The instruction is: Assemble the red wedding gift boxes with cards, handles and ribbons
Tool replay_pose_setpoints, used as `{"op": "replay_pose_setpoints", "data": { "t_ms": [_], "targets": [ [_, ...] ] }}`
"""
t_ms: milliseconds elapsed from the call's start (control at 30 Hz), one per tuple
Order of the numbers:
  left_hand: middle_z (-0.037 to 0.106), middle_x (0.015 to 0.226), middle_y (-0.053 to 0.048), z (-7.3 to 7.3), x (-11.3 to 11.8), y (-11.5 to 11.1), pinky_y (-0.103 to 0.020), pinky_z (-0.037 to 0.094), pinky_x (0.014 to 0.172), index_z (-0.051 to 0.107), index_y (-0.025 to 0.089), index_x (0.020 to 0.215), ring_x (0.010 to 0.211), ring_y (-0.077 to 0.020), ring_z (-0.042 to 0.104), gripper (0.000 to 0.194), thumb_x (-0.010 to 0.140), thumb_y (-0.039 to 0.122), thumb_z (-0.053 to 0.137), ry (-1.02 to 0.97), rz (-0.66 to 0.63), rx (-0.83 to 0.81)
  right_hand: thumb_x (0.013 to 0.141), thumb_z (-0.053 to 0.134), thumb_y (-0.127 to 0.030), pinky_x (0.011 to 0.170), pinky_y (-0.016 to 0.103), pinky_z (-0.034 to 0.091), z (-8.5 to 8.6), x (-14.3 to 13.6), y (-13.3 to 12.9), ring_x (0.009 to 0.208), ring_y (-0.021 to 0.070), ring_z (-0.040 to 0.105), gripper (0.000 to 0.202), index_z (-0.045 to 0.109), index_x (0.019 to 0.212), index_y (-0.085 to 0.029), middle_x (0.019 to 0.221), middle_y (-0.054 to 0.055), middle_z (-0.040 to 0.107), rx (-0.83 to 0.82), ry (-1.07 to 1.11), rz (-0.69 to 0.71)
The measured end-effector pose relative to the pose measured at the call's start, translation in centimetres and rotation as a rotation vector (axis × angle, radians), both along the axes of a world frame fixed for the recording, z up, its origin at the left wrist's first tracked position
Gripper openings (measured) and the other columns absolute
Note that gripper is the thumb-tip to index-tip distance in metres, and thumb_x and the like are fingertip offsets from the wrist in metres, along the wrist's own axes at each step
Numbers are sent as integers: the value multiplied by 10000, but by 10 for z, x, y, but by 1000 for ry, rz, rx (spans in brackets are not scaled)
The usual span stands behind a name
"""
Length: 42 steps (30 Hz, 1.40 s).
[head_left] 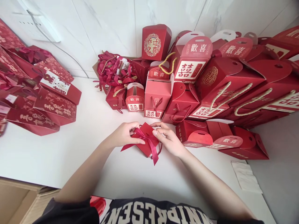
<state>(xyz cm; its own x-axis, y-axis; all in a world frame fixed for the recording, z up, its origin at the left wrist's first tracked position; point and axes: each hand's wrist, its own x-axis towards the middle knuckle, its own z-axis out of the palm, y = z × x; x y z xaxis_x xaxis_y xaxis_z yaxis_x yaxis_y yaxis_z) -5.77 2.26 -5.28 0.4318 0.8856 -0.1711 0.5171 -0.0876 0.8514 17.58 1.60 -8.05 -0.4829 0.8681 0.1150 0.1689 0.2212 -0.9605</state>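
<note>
A small red gift box sits on the white table right in front of me, its top tied with a dark pink ribbon bow. One ribbon tail hangs to the left and another toward me. My left hand closes on the bow's left side, thumb stretched along the ribbon. On the other side, my right hand pinches at the bow's right edge, with its fingers bent behind the box. A twisted red cord shows at the box's right side. The fingertips behind the box are partly hidden.
Stacked red gift boxes stand along the tiled wall, with a heap of dark pink ribbons beside them. More red boxes crowd the left. A folded white tissue lies at right; an open cardboard box stands lower left.
</note>
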Motion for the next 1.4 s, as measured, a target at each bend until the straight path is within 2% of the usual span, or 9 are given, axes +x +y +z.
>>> {"op": "replay_pose_setpoints", "data": {
  "t_ms": [300,467,667,733,833,967,1167,1300,1400],
  "targets": [
    [546,696,31,0,-1,-1,-212,357,513,508,163,761,566,-85,466,404,688,432,801,-104,-35,-128,1001,468,-399,1000,376,424,-5,1,4,1207,222,537,429,586,645,-189,1095,91,615,101,-11,-27],
    [608,555,10,-1,-6,-1,-231,430,467,501,169,784,439,-114,546,333,922,469,539,-239,-91,-342,955,551,-318,1000,434,446,9,9,-13,1229,245,525,171,590,1086,-215,1286,123,561,442,-107,-242],
    [500,514,35,-4,0,-2,-205,363,466,488,151,657,445,-73,457,392,921,432,559,-245,-33,-178,977,522,-303,1207,514,192,24,-1,-41,1350,240,442,187,678,1027,-214,1417,52,562,958,-441,247],
    [425,531,48,-4,3,-3,-201,318,475,452,149,620,473,-59,390,416,911,419,575,-193,25,-77,1009,454,-242,1236,526,53,23,-4,-44,1396,204,395,284,604,1240,-176,1426,62,558,944,-524,272],
    [340,549,60,-4,6,-6,-204,251,475,388,156,609,503,-57,307,435,866,409,633,-110,131,31,1010,455,-236,1230,507,90,25,2,-44,1389,186,411,368,511,1358,-133,1358,83,616,850,-486,306],
    [327,587,58,-6,10,-6,-211,251,492,376,164,630,534,-66,307,436,824,420,672,-61,185,70,992,463,-194,1154,481,252,34,21,-43,1308,208,505,291,593,1251,-170,1236,85,689,704,-424,343],
    [362,617,54,-6,13,-7,-214,294,518,389,168,644,568,-82,352,494,745,510,731,6,201,110,957,501,-166,1150,498,233,43,36,-42,1157,218,607,201,653,1056,-252,1065,25,736,632,-344,387],
    [443,649,50,-5,12,-7,-212,334,537,457,164,691,589,-90,410,472,704,522,764,-10,168,52,956,529,-327,805,355,486,36,33,-45,818,201,655,103,580,975,-239,865,32,689,377,-307,52],
    [459,669,50,-3,10,-8,-213,356,557,471,163,715,605,-92,434,453,707,505,768,-30,143,19,984,439,-461,587,301,423,23,26,-47,615,189,590,247,522,1030,-233,758,15,642,112,-447,-211]
  ]
}}
